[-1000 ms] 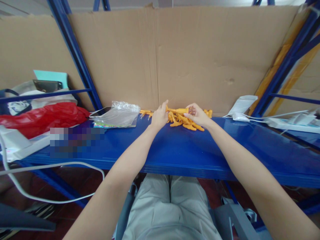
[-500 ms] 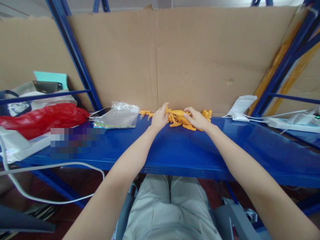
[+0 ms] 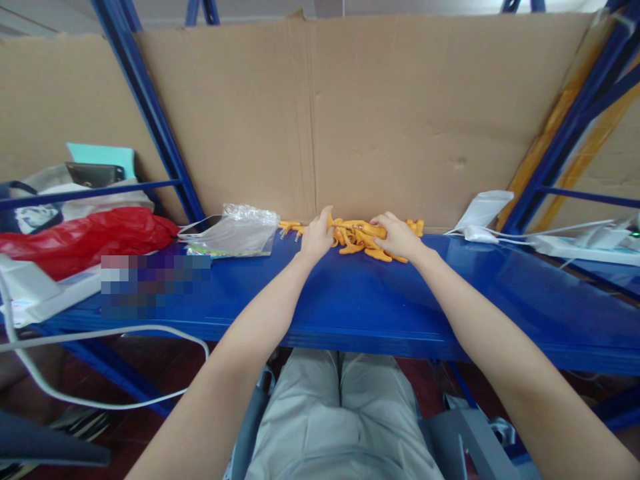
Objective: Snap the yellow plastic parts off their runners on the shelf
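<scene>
Against the cardboard at the back of the blue shelf lies a heap of orange, glossy, curved pieces (image 3: 351, 248); their exact kind is too small to make out. My left hand (image 3: 316, 238) is closed at the heap's left end, with an orange piece showing between thumb and fingers. At the right, my right hand (image 3: 396, 235) curls its fingers on a long orange piece (image 3: 369, 229) on top of the heap. More orange pieces (image 3: 290, 227) with small metal chains or clasps stick out left of my left hand, and another orange piece (image 3: 415, 227) shows beyond my right hand.
A clear plastic bag (image 3: 240, 233) lies left of the heap. Farther left are a red plastic bag (image 3: 95, 237) and a white cable (image 3: 150, 328). A white packet (image 3: 483, 213) and a power strip (image 3: 590, 247) are at the right. A cardboard sheet (image 3: 400, 120) stands behind.
My right hand's fingers have curled further around the long orange piece, which has shifted slightly. My left hand has moved very little.
</scene>
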`<state>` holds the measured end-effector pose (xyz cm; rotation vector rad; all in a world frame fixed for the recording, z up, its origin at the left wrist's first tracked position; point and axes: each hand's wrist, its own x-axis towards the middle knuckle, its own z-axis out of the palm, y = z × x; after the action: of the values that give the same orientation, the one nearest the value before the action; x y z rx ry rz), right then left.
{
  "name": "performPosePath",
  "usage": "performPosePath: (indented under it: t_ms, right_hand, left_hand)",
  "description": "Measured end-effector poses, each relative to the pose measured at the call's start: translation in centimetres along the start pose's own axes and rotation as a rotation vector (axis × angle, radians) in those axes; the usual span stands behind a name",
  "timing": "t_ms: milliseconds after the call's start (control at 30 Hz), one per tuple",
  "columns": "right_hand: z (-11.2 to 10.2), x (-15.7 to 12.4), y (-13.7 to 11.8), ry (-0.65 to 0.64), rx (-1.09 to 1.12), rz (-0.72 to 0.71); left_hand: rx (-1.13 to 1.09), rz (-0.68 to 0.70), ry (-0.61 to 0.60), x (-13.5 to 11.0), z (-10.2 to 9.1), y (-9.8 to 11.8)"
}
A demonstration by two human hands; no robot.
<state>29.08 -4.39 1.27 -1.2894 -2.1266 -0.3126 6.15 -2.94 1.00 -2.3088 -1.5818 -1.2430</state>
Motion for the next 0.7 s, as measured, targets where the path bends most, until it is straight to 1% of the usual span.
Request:
performPosePath:
  t_ms: [133, 233, 333, 400, 467, 533, 567, 633, 700]
  right_hand:
    - [-0.9, -0.2, 0.0, 0.071, -0.144, 0.06]
    - [-1.7, -0.2, 0.9, 0.181, -0.164, 0.153]
    - [-2.4, -0.1, 2.9, 0.335, -0.135, 0.324]
    - [-2.8, -0.3, 4.7, 0.434, -0.124, 0.484]
    - [-3.0, -0.8, 6.7, 0.486, -0.11, 0.636]
    - [-2.9, -1.6, 8.6, 0.477, -0.068, 0.772]
    - [-2.7, -2.1, 9.5, 0.452, -0.038, 0.85]
    - [-2.2, -3.4, 11.0, 0.364, 0.006, 1.0]
    - [-1.7, -4.5, 12.1, 0.31, 0.002, 1.03]
  left_hand:
    - [-0.007, -0.021, 0.033, 0.1, 0.2, -0.2]
    - [-0.012, -0.025, 0.049, 0.1, 0.3, -0.3]
    - [-0.006, -0.03, 0.024, 0.0, 0.1, -0.2]
    - [0.005, -0.039, -0.008, 0.0, 0.0, 0.1]
    - [0.013, -0.039, -0.028, -0.1, -0.1, 0.3]
    - [0.016, -0.034, -0.034, -0.1, -0.2, 0.5]
    - [0.016, -0.034, -0.035, -0.2, -0.2, 0.5]
    - [0.014, -0.036, -0.035, -0.2, -0.1, 0.5]
    - [0.01, -0.037, -0.031, -0.2, -0.1, 0.5]
